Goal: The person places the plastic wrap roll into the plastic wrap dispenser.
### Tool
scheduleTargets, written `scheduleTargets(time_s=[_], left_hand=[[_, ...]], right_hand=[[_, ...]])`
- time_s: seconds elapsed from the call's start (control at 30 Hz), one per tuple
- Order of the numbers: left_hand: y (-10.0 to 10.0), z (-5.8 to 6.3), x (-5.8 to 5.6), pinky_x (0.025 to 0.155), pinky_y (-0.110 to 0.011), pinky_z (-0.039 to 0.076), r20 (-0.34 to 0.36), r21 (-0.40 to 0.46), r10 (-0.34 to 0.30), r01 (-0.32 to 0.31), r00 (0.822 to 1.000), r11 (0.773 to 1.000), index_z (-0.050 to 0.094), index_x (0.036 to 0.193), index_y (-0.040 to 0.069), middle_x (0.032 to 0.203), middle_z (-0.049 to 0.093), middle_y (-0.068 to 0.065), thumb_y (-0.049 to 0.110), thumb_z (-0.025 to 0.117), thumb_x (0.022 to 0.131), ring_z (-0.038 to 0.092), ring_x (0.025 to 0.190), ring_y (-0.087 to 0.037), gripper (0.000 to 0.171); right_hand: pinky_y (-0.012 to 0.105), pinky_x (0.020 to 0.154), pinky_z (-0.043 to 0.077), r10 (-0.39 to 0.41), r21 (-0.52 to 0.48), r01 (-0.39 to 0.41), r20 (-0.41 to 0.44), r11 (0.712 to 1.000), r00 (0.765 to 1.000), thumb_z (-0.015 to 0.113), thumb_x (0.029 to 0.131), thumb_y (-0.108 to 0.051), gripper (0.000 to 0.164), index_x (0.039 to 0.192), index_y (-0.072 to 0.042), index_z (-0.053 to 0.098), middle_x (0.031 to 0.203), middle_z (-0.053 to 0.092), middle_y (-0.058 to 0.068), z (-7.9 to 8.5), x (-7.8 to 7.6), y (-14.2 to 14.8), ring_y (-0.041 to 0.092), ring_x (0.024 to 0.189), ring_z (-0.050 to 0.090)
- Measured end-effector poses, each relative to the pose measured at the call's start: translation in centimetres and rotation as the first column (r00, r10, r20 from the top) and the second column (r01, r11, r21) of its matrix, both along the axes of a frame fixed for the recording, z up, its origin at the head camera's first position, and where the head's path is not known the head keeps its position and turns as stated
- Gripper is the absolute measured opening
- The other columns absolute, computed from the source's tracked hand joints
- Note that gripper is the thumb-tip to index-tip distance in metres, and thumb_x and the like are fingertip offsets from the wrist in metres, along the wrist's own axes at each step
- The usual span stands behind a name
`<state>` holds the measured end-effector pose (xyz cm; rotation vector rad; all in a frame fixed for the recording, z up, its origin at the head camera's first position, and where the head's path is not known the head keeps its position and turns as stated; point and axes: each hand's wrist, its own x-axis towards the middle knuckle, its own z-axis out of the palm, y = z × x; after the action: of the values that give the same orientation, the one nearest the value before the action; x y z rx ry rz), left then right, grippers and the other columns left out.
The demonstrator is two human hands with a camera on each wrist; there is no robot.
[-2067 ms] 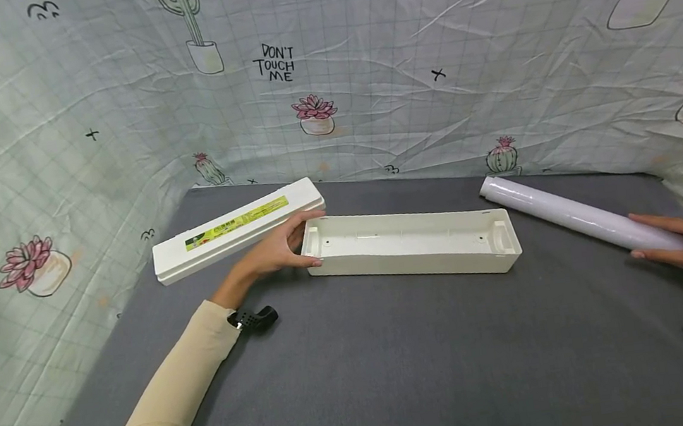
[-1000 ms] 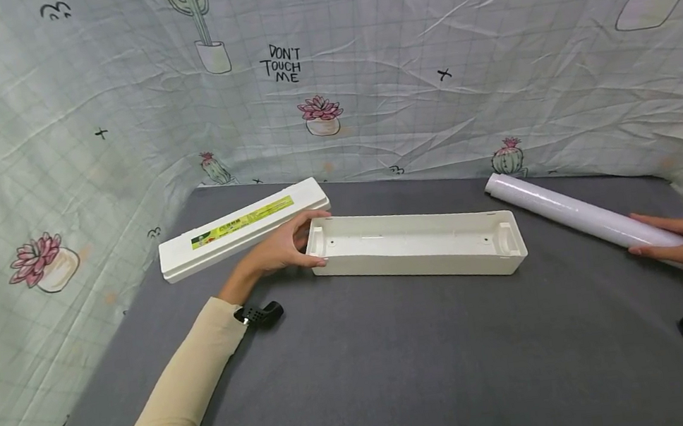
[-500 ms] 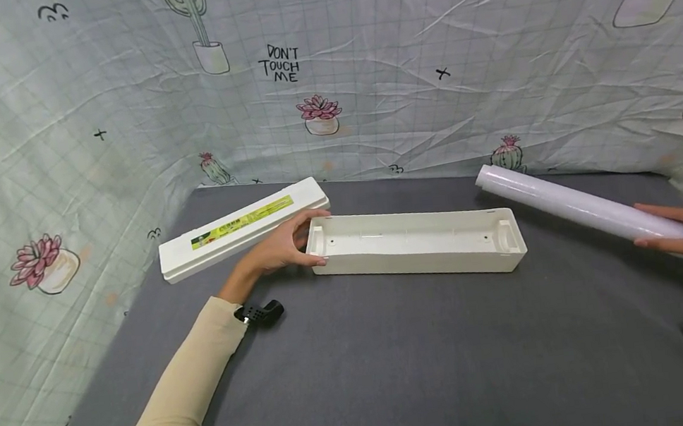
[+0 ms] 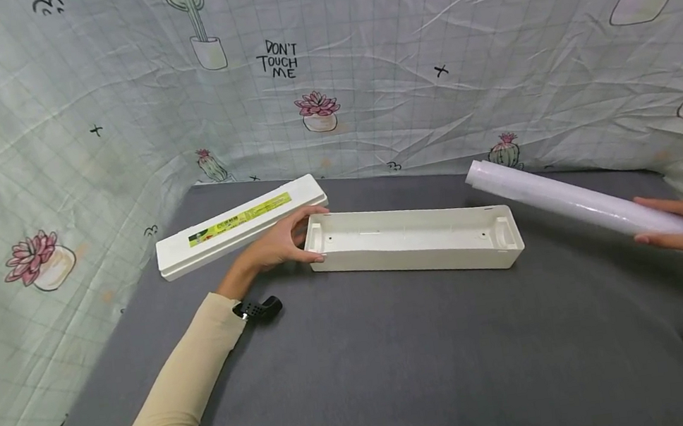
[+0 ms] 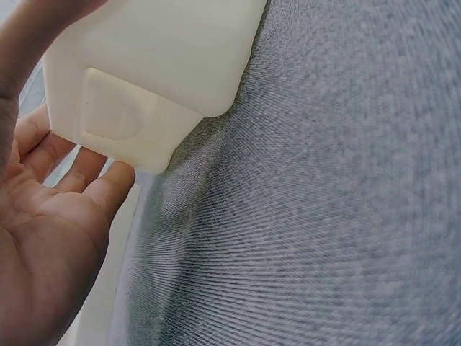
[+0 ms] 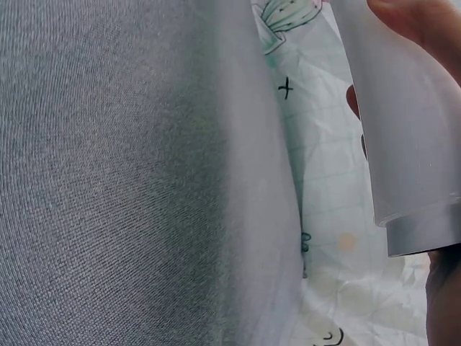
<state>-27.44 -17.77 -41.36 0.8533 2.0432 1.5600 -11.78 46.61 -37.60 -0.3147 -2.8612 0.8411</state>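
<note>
One open box (image 4: 411, 261), roll (image 4: 570, 199) outside, held

Fingers (image 6: 353, 101) around roll (image 6: 412, 137) (pale)

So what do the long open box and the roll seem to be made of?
The white box looks like smooth, satin plastic, given its rounded corners and moulded ends. The pale roll is probably glossy plastic film, judging by its bright highlights, though coated paper is possible.
</note>
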Motion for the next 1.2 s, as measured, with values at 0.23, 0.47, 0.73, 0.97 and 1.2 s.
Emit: scheduleTargets(time_s=[0.23,0.47,0.73,0.97,1.2], left_hand=[[0.1,-0.1,-0.1,0.106,-0.037,0.043,0.004,0.011,-0.004,0.004,1.0,1.0,0.037,0.152,0.0,0.161,0.025,-0.023,-0.006,0.084,0.078,0.036,0.142,-0.029,0.088],[0.1,0.1,-0.1,0.105,-0.036,0.044,0.018,0.022,-0.003,0.003,1.0,1.0,0.038,0.151,0.001,0.16,0.029,-0.016,-0.007,0.084,0.077,0.037,0.14,-0.028,0.088],[0.1,0.1,0.0,0.104,-0.032,0.044,0.02,0.023,-0.018,0.017,1.0,1.0,0.034,0.152,-0.003,0.162,0.024,-0.023,-0.005,0.084,0.078,0.035,0.142,-0.031,0.09],[0.1,0.1,0.0,0.106,-0.033,0.043,0.015,0.01,-0.015,0.015,1.0,1.0,0.031,0.153,-0.004,0.163,0.023,-0.02,-0.005,0.084,0.078,0.034,0.143,-0.03,0.092],[0.1,0.0,0.0,0.107,-0.035,0.043,0.015,0.007,-0.014,0.014,1.0,1.0,0.03,0.153,-0.004,0.162,0.023,-0.021,-0.003,0.085,0.078,0.034,0.144,-0.031,0.093]], right_hand=[[0.011,0.06,0.035,0.018,0.021,-0.017,-0.028,1.0,0.999,0.084,0.083,-0.043,0.075,0.147,-0.019,0.053,0.139,0.05,0.018,0.6,0.0,-0.6,-0.025,0.085,0.033],[0.011,0.061,0.035,0.034,-0.003,-0.034,-0.079,0.999,0.996,0.088,0.08,-0.038,0.069,0.141,-0.025,0.06,0.107,0.051,-0.045,1.0,-0.2,-1.6,-0.021,0.083,0.037],[0.006,0.061,0.036,0.057,-0.071,-0.071,-0.183,0.995,0.982,0.092,0.076,-0.024,0.06,0.131,-0.021,0.069,0.091,0.046,-0.055,1.0,-0.4,-3.0,-0.023,0.081,0.045],[0.007,0.062,0.038,0.083,-0.103,-0.106,-0.201,0.989,0.976,0.093,0.074,-0.02,0.06,0.129,-0.015,0.071,0.091,0.051,-0.053,1.5,-0.5,-4.1,-0.019,0.08,0.049],[0.006,0.063,0.039,0.127,-0.104,-0.159,-0.266,0.982,0.956,0.094,0.072,-0.014,0.057,0.125,-0.016,0.074,0.093,0.054,-0.05,1.8,-0.7,-5.3,-0.016,0.08,0.052]])
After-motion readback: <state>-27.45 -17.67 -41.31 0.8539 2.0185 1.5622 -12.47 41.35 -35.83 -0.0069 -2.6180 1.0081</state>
